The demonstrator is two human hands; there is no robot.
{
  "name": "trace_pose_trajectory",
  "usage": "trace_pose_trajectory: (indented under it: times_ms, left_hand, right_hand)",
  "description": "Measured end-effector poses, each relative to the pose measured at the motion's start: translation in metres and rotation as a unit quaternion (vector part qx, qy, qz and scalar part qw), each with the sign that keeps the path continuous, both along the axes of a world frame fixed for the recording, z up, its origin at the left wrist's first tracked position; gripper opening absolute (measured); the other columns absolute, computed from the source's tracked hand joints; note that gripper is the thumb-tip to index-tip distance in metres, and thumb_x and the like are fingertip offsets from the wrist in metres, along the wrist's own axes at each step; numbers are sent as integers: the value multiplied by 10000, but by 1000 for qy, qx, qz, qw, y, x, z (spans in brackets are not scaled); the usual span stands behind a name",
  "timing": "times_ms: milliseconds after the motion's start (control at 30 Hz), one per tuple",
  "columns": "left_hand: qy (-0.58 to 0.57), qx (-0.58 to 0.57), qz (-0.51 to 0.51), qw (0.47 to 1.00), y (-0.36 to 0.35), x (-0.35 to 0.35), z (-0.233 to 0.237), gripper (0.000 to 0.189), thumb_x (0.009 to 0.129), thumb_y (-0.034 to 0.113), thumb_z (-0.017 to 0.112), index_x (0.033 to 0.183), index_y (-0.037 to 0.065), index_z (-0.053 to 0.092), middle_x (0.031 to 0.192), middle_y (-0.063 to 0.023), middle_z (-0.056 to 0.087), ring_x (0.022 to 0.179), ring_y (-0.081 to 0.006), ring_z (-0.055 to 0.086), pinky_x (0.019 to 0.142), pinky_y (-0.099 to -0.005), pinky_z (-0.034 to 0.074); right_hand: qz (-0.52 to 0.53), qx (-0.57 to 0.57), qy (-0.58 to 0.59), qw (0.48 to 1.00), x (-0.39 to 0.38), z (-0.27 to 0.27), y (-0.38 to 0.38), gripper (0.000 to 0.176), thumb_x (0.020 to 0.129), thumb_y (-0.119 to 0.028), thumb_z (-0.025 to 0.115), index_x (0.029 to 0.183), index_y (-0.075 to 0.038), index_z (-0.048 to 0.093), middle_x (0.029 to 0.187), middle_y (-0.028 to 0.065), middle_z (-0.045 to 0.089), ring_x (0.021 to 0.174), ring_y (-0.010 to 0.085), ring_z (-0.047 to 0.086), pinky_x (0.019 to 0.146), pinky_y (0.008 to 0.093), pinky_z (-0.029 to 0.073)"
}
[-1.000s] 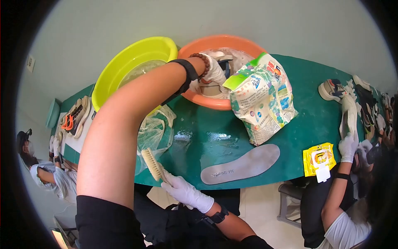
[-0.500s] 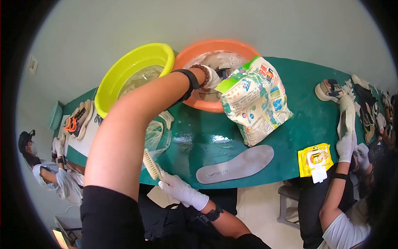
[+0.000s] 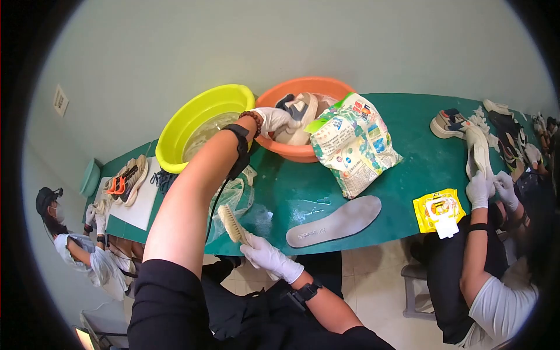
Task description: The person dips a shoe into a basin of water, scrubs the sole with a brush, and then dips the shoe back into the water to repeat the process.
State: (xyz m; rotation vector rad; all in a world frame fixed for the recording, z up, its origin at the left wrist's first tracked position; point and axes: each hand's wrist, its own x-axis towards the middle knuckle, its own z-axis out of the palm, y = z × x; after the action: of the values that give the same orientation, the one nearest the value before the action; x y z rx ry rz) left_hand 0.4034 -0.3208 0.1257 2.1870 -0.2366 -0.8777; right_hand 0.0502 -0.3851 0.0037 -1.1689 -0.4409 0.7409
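My gloved left hand [image 3: 274, 121] reaches to the orange basin [image 3: 324, 84] and grips a wet sneaker [image 3: 305, 111], beige with dark patches, at the basin's near side. Its fingertips are partly hidden against the shoe. Close to my body, my gloved right hand [image 3: 273, 260] is closed around a scrub brush [image 3: 232, 225], pale bristles facing up and left. A grey insole [image 3: 335, 223] lies on the green table just beyond that hand. Beside the orange basin stands a detergent bag [image 3: 353, 146] with a green top edge.
The yellow-green basin [image 3: 175, 140] with cloudy water sits left of the orange one. A clear plastic bag [image 3: 236, 198] lies before it. A yellow wipes pack [image 3: 429, 204] is near the front edge. Co-workers sit at both sides; the right one's gloved hands [image 3: 479, 191] hold a white shoe.
My left hand has drawn the sneaker up into clearer sight in the orange basin. My right hand keeps the brush near the table's front edge. The camera view has shifted slightly.
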Motion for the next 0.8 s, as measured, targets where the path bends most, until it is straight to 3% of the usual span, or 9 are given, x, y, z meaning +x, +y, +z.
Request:
trace_pose_trajectory:
  times_ms: [133,167,200,267,300,333,500,633,800]
  left_hand:
    - [-92,-180,28,979,4,-9,60,223,919,245,629,1078,92,666,960,-37,698,867,-130,635,792,-301,517]
    - [-291,-85,-67,951,13,-14,78,260,905,294,621,1068,100,681,949,-56,697,849,-157,642,788,-312,517]
    - [-474,17,-158,866,23,-20,96,300,891,344,613,1057,108,696,939,-75,695,831,-185,649,784,-324,516]
    - [-332,-27,-34,942,28,-31,130,282,927,311,605,1135,134,670,977,-62,705,872,-161,660,791,-315,530]
    - [-278,-49,27,959,31,-36,145,290,946,314,595,1164,135,661,996,-63,711,880,-157,668,791,-316,539]
    - [-238,-99,85,963,32,-44,152,315,959,350,583,1140,109,670,992,-67,713,842,-157,681,758,-326,551]
    - [-203,-232,132,942,34,-62,135,320,952,365,590,1094,97,691,962,-54,713,805,-150,682,733,-316,553]
    - [-257,-121,197,938,24,-67,110,333,925,363,616,1016,56,706,929,-54,704,788,-175,680,708,-329,556]
    - [-243,-214,211,922,29,-72,109,326,919,287,647,1099,18,685,962,-79,708,845,-179,674,771,-300,542]
  right_hand:
    - [1,12,2,1000,0,-5,3,587,970,-148,464,1530,-82,300,719,-47,450,513,50,393,443,213,368]
    - [0,11,12,1000,-1,-1,2,607,970,-135,466,1544,-93,274,718,-50,440,514,46,381,441,210,361]
    - [-4,16,10,1000,-1,1,1,616,969,-130,468,1550,-97,264,723,-50,443,516,45,381,442,210,362]
    - [-11,25,5,1000,-2,3,1,635,967,-120,471,1560,-105,244,734,-49,448,519,41,381,443,209,362]
    - [-26,38,-13,999,-1,2,2,657,940,-108,489,1551,-55,251,830,-3,553,531,54,407,466,234,400]
    - [-21,36,-11,999,-1,2,2,654,952,-106,485,1557,-74,240,809,-21,517,537,48,395,464,222,388]
    - [-15,24,6,1000,-3,-3,3,635,981,-106,474,1568,-119,230,773,-60,445,559,36,367,468,198,365]
    - [-19,11,-20,1000,-3,-2,2,619,983,-115,469,1562,-123,250,768,-57,449,552,39,370,472,204,368]
    - [-34,9,-20,999,-6,0,2,607,980,-112,464,1555,-114,268,746,-50,445,531,46,373,477,211,377]
